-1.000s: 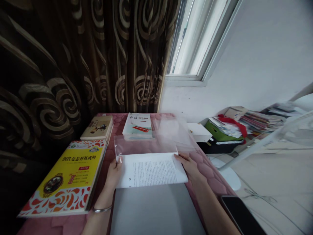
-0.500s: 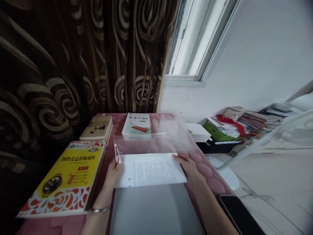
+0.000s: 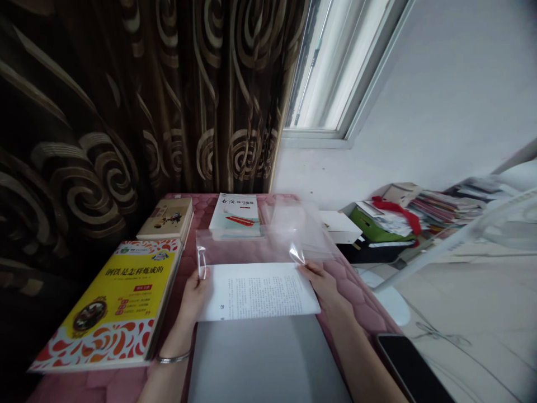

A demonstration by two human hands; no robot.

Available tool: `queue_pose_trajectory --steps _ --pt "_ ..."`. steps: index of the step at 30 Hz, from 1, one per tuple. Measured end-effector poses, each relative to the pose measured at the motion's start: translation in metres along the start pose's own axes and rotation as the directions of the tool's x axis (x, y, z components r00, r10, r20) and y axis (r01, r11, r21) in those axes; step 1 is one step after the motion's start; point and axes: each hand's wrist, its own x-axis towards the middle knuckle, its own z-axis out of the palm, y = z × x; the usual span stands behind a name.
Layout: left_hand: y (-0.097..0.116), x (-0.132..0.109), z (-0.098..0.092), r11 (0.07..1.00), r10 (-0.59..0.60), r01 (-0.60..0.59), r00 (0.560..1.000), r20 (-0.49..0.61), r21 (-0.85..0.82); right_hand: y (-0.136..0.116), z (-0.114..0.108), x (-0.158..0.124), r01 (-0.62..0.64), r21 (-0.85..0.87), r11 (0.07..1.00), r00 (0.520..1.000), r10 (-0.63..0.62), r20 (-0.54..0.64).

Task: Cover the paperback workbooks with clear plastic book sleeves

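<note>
A white page of printed text [image 3: 260, 291] lies sideways between my two hands, and I cannot tell if it is one sheet or part of a book. A clear plastic cover [image 3: 243, 246] reaches past its far edge, with bright creases at both corners. My left hand [image 3: 197, 291] pinches the left edge of page and plastic, thumb on top. At the far right corner my right hand [image 3: 321, 282] grips both in the same way. Beneath them is a flat, smooth grey panel [image 3: 264, 358].
A yellow book [image 3: 138, 280] and a tan book [image 3: 165, 218] lie left on the pink quilted cover [image 3: 352, 291]. Ahead are a calligraphy book [image 3: 237, 212] and clear plastic sheets [image 3: 297, 224]. A black phone [image 3: 411, 364] and a white lamp [image 3: 440, 235] stand right.
The plastic's far right corner has bent up slightly and now catches the light near my right hand. Both hands stay in nearly the same place.
</note>
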Motion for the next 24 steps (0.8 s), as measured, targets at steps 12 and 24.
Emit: queue_pose_trajectory --steps 12,24 --pt "-0.001 0.001 0.001 1.0 -0.014 0.014 1.0 0.002 -0.028 0.008 -0.002 0.004 -0.134 0.202 0.97 0.991 0.131 0.03" --pt "0.0 0.002 0.0 0.999 0.036 -0.036 0.999 -0.007 -0.038 -0.001 0.001 -0.001 -0.033 -0.01 0.999 0.996 0.032 -0.083"
